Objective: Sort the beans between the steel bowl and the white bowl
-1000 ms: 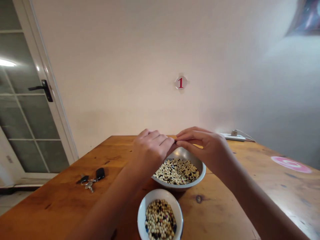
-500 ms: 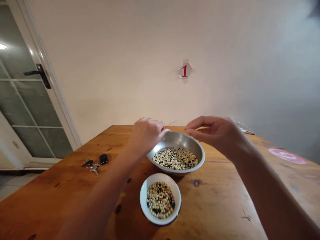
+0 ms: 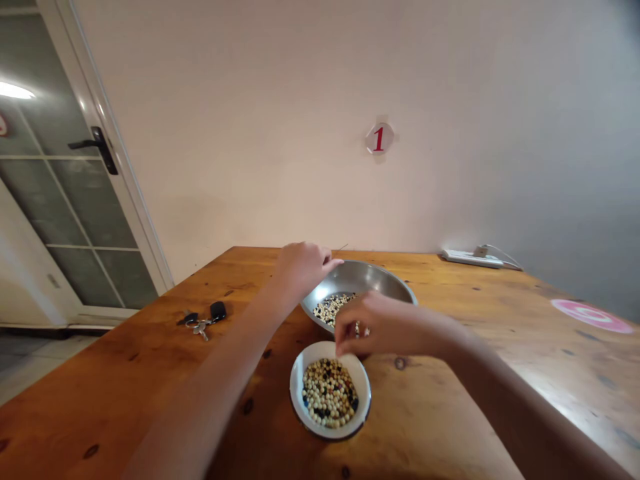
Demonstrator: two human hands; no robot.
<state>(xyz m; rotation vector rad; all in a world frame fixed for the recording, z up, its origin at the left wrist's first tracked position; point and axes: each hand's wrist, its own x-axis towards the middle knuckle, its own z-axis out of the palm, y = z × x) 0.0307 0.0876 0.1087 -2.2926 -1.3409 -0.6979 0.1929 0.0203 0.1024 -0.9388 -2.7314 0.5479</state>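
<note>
My left hand is closed at the far left rim of the metal bowl, thumb against the curled fingers, with the tip of a thin thread sticking out beyond them. Small cream and black beads lie inside that bowl, partly covered by my right hand. Fingers bent and tips drawn together, the right hand hangs over the far rim of a white bowl. Whatever is between those fingertips is hidden. Cream, black and a few coloured beads fill the bottom of the white bowl.
A bunch of keys with a black fob lies left on the wooden table. At the back right sits a white power strip with a plug and cable. A pink round sticker marks the right side.
My right hand has come down and toward me, from beyond the metal bowl to above the white bowl. The left hand stays by the metal bowl's rim. The view has shifted slightly.
</note>
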